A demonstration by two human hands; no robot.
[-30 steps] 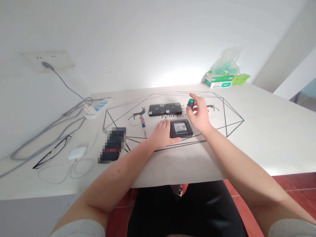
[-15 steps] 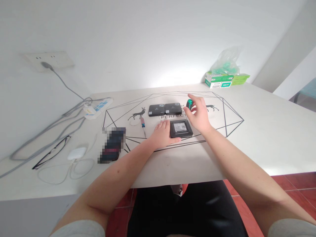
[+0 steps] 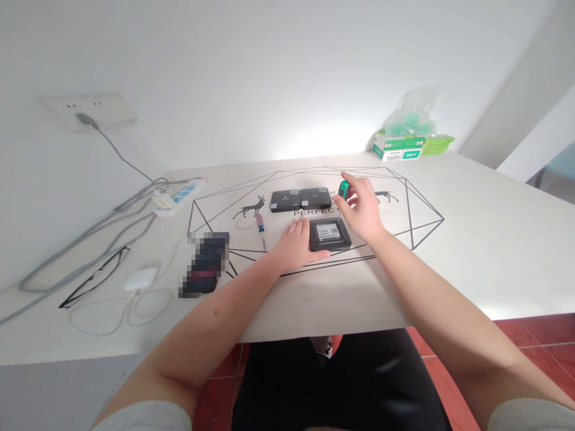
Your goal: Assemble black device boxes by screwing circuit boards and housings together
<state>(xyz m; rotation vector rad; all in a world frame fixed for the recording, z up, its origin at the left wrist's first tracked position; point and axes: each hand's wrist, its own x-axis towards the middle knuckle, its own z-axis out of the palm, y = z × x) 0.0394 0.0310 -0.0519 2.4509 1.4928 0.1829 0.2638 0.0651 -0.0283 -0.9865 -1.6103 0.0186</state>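
A black square device [image 3: 329, 234] with a white label lies on the white table [image 3: 471, 251] in front of me. My left hand [image 3: 296, 245] rests flat against its left edge, fingers stretched out. My right hand [image 3: 365, 209] is closed round a green-handled screwdriver [image 3: 344, 189], held upright over the device's far right corner. Two more black devices [image 3: 300, 199] lie side by side just behind it. A second screwdriver [image 3: 260, 227] with a red and blue handle lies left of my left hand.
A blurred dark phone [image 3: 204, 265], glasses [image 3: 92, 278], a white earbud case [image 3: 140, 279] with a cable, and a power strip [image 3: 178, 195] with grey cords sit at the left. A green box under a plastic bag [image 3: 411, 137] stands at the far right by the wall.
My right hand has shifted the green screwdriver slightly, tilting it more upright over the device's corner. My left hand has stayed put.
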